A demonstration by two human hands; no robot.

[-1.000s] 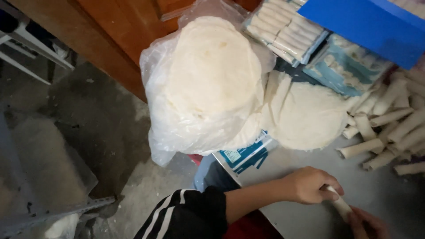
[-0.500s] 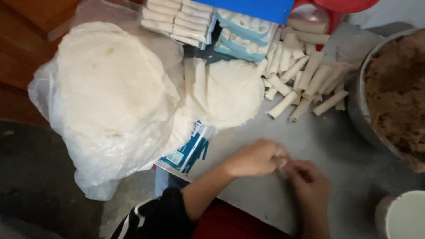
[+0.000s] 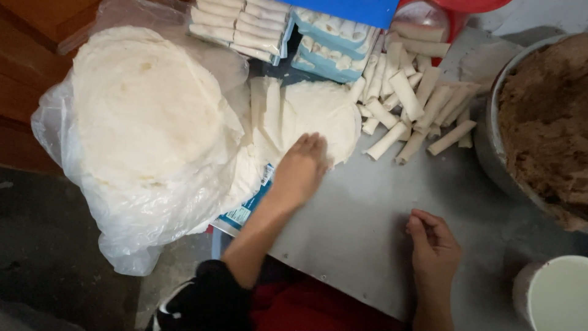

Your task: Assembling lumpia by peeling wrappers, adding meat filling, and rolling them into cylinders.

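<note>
Our right hand (image 3: 433,248) rests nearest us on the grey table (image 3: 361,214), fingers loosely curled, palm down, holding nothing. Just right of it and nearer the corner, a white cup (image 3: 554,294) stands by the table edge. Our left hand (image 3: 301,167) reaches further out, palm down with fingers spread flat, fingertips laid on the near edge of the small wrapper stack (image 3: 312,113); it presses there and is not closed around anything. Under the left wrist a blue-and-white printed packet (image 3: 248,208) pokes out from below the wrappers. Left of that hand, a big pile of round white wrappers (image 3: 147,110) sits in a clear plastic bag (image 3: 131,227) that hangs over the table edge. Right of the left hand's fingertips, past the small stack, lies a loose heap of rolled spring rolls (image 3: 410,107), mostly lying slantwise, some touching each other. Further right of both hands, a large metal bowl (image 3: 490,141) holds brown minced filling (image 3: 545,116); its rim is near the outermost rolls. Beyond the small stack, at the far edge, packed rolls sit in a tray (image 3: 236,27) and a light blue tray (image 3: 334,43) beside it, partly under a blue lid (image 3: 349,9). A red container (image 3: 459,12) shows at the far right behind the heap.
</note>
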